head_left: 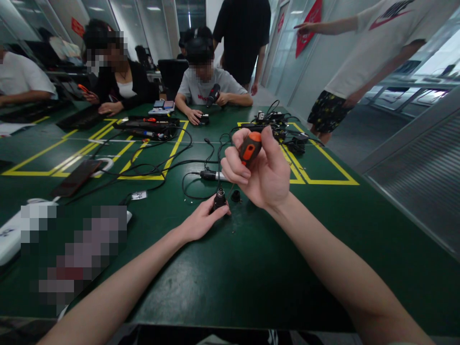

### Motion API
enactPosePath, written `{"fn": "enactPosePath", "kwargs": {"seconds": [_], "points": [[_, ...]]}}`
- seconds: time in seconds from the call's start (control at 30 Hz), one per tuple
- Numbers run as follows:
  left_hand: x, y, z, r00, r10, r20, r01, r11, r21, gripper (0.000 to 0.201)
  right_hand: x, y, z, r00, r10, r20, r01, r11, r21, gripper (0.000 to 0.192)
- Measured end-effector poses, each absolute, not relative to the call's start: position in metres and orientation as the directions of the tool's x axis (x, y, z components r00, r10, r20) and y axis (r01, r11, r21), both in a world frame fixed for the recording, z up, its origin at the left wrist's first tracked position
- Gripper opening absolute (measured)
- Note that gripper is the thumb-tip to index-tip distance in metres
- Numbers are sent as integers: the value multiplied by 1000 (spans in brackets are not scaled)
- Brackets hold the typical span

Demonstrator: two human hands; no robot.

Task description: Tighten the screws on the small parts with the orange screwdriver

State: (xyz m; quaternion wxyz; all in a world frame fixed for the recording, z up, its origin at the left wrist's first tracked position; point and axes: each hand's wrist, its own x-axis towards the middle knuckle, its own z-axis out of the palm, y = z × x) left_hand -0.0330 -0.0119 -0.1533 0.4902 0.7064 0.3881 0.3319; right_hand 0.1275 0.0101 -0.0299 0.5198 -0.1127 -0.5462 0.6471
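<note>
Head view, screwdriver (249,149) upright, tip down, right hand (264,173)

We see an orange-and-black screwdriver handle (250,147) and a small black connector (219,199). The table (223,278) is dark green with yellow lines.

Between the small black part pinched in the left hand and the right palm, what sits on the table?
In the head view, a small black ring-shaped cap lies on the green table between the black part and the right hand.
</note>
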Motion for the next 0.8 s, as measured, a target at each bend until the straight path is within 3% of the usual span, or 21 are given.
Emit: {"fn": "enactPosePath", "kwargs": {"seconds": [0.23, 0.43, 0.8], "points": [[-33, -13, -153, 479, 873, 89, 224, -220, 950, 41, 126, 11, -30, -491, 759, 428, -541, 119, -832, 57], [-32, -12, -152, 483, 871, 91, 225, -224, 948, 41, 127, 10, -31, -454, 784, 424, -578, 104, -810, 48], [-33, -12, -154, 486, 870, 89, 223, -222, 949, 42, 125, 10, -32, -471, 785, 402, -596, 53, -801, 52]]}}
